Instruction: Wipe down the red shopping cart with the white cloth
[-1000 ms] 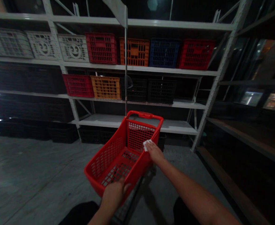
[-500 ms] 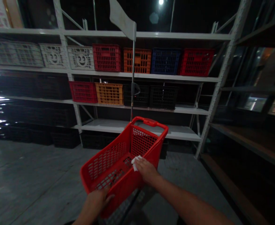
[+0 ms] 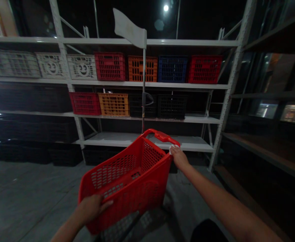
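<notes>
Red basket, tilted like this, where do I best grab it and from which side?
Probably the thick handle on the far rim of the red basket, from above, fingers curling under: it is a raised bar with a gap beneath, and the mesh walls offer only thin edges. The right hand, holding a white cloth, rests right beside it; the left hand grips the near rim.
</notes>
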`<state>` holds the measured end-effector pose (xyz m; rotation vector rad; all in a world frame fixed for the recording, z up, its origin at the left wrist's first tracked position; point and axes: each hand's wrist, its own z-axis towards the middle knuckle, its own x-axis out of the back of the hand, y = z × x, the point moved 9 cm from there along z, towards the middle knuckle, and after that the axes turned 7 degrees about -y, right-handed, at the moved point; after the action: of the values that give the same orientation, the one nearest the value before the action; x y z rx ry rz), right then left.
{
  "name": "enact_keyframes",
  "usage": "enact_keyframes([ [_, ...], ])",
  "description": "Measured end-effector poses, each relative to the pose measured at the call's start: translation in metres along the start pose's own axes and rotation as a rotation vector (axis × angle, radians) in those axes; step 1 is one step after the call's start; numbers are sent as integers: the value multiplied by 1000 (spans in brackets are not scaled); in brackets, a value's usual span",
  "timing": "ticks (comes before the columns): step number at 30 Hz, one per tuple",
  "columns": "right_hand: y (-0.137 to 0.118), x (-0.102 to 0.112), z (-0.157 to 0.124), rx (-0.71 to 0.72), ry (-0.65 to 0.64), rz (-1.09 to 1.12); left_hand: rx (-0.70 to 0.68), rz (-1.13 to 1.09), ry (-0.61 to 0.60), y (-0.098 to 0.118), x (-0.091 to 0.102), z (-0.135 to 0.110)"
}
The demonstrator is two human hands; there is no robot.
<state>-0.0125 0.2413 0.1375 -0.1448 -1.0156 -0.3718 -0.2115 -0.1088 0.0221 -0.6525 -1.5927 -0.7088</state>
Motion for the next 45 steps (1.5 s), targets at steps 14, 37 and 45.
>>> enact_keyframes([
  [14,-104,-11,-29,252,58,96,42,-19,225,126,30,50],
  [37,-31,-2,-135,-308,735,457,-25,64,265,127,20,39],
  [45,-66,-26,-153,-257,632,512,-41,43,232,125,19,40],
])
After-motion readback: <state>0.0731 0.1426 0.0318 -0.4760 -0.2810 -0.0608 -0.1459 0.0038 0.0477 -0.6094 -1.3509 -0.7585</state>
